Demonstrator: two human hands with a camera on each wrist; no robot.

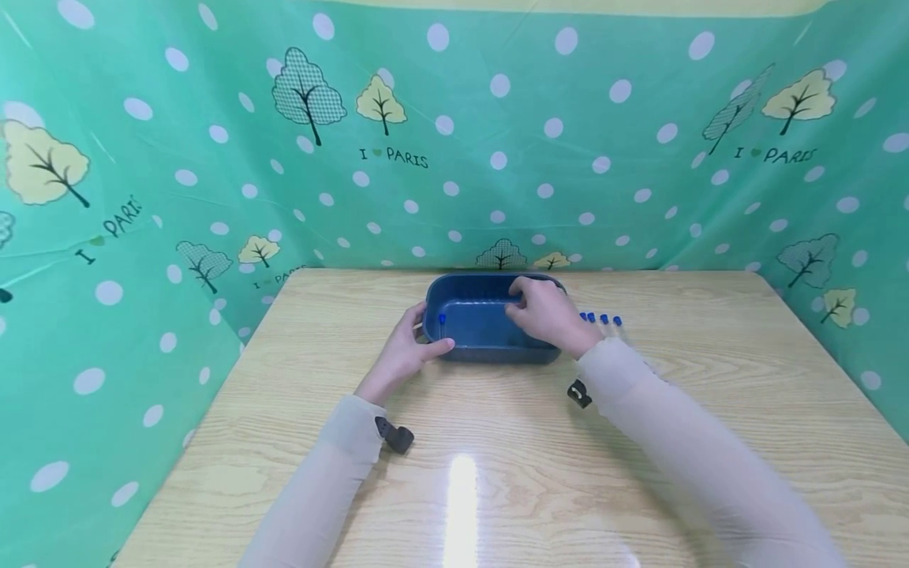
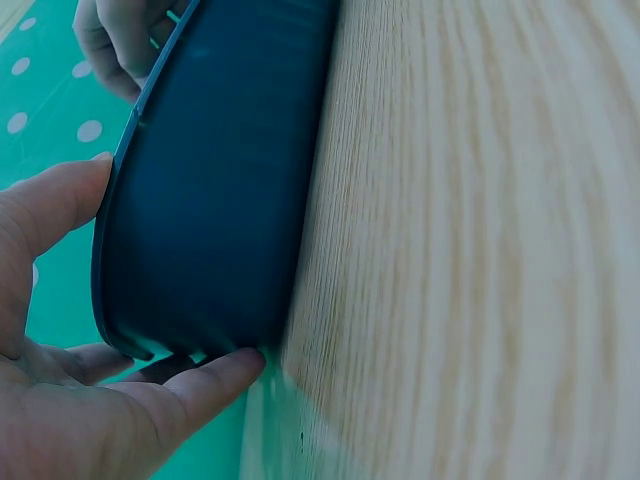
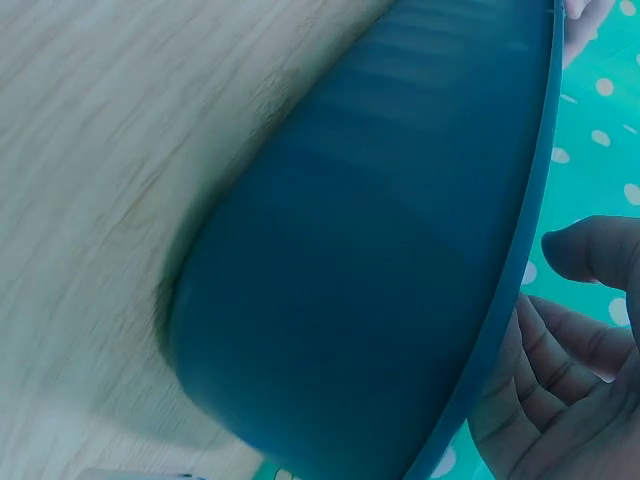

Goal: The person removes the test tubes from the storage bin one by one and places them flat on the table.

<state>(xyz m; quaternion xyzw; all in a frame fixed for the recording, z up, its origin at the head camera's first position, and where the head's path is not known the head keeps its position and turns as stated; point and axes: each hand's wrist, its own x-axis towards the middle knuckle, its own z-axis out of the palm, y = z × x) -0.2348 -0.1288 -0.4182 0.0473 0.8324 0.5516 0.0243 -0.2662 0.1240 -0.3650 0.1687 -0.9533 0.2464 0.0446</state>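
Observation:
A dark blue plastic basin [image 1: 490,355] stands on the wooden table. My left hand [image 1: 408,351] grips its left end, with the thumb along the front rim and fingers around the outer wall. In the left wrist view, fingertips of this hand [image 2: 90,400] press against the outside. Over the basin's right part is my right hand [image 1: 543,312], fingers bent and thumb apart from them. The right wrist view shows this hand [image 3: 570,370] at the rim with nothing visible between thumb and fingers. Inside the basin's left end is a clear tube with a blue cap [image 1: 442,319].
Several blue-capped clear tubes [image 1: 604,319] lie on the table just right of the basin, partly behind the right forearm. A green dotted curtain [image 1: 454,158] hangs behind the table [image 1: 341,315] and along its sides. Black straps [image 1: 394,435] are worn on both wrists.

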